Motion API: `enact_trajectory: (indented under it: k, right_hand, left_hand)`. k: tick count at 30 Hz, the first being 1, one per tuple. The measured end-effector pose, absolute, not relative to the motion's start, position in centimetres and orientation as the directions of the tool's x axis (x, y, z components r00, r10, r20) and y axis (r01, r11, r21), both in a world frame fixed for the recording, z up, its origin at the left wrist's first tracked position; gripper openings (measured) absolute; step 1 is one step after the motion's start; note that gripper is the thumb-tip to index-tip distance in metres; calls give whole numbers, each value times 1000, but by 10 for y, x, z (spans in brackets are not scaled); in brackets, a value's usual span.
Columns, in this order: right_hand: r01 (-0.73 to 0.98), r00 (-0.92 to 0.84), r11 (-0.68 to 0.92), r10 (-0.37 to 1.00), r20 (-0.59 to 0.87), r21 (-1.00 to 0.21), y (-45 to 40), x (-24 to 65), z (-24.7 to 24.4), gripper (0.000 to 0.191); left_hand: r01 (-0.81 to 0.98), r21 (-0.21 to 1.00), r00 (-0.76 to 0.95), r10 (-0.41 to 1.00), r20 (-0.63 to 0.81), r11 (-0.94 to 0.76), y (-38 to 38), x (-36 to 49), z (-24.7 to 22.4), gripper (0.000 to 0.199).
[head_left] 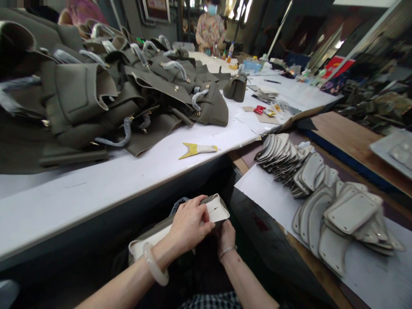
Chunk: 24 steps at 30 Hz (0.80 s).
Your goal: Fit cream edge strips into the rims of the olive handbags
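Note:
An olive-grey handbag [222, 207] lies across my lap below the table edge, its long pale base panel turned up. A small dark mark or slit shows on that panel near the far end. My left hand [191, 219], with a pale bangle at the wrist, lies over the panel with its fingers curled and pressed on the bag. At the far right end, my right hand [226, 237] grips the bag's side from below; some of its fingers are hidden. Behind the bag, a wrapped handle [179, 204] partly shows.
A heap of olive-grey bags [161, 86] covers the left of the white table [151, 171]. A yellow forked tool [198, 149] lies near its edge. To my right, grey panels [349, 210] are stacked on white paper. A person [210, 32] stands at the far end.

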State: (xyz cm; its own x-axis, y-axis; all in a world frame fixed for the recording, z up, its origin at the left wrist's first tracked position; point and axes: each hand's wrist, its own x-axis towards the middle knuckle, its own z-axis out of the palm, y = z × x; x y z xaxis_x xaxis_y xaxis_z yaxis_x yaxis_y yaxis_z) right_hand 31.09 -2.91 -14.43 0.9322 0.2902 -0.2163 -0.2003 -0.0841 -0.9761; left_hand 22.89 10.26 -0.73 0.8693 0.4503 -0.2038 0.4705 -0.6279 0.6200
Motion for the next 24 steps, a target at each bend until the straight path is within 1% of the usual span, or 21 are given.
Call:
enact_trajectory:
  k: [1,2,3,4,5,6,7,8,9,10,12,14,16,19,24]
  right_hand:
    - [-177,940,-103,277,-199,-979,-39,310,-137,26]
    - [-120,948,-124,281,-151,-985,-50,309,-128,24]
    - [-9,948,-146,314,-55,-989,-61,307,-117,21]
    - [155,922,-158,377,85,-975,-70,304,-105,19]
    - [355,853,-155,458,251,-922,-77,301,-93,22]
    - [554,737,-138,541,406,-821,-81,298,-83,29]
    - [716,598,-113,610,520,-689,-83,295,-75,37]
    - [822,477,-96,654,587,-561,-82,293,-69,42]
    - [879,402,-97,677,616,-466,-80,292,-66,46]
    - [911,358,-112,692,627,-396,-77,291,-64,47]
    - [943,312,-154,715,626,-293,-72,291,-66,46]
    - [958,284,-187,734,617,-218,-69,292,-70,43]
    - [963,268,-205,745,610,-174,-68,292,-71,41]
    - [965,264,-204,744,614,-166,-66,290,-70,38]
    - [962,271,-188,716,643,-196,-60,289,-68,38]
  left_hand:
    - [469,619,870,451,-201,-630,103,229,-7,9]
    - [469,617,870,452,-199,-632,102,230,-6,9]
    - [469,615,870,452,-198,-634,102,230,-6,9]
    - [470,612,870,452,-198,-637,102,230,-5,9]
    - [471,609,870,452,-199,-639,101,230,-5,10]
    - [471,607,870,452,-198,-640,101,230,-5,10]
    - [471,605,870,453,-196,-642,100,230,-5,11]
    - [468,604,871,454,-190,-645,100,230,-5,11]
    - [465,603,872,455,-182,-649,99,229,-6,11]
    - [460,603,873,456,-174,-652,99,228,-6,11]
    - [450,603,877,453,-160,-659,99,227,-7,10]
    - [445,603,880,450,-154,-663,99,226,-9,8]
    - [445,602,880,449,-155,-663,99,226,-10,7]
    - [442,602,880,451,-149,-664,99,226,-11,7]
    - [419,626,885,451,-118,-658,99,226,-14,4]
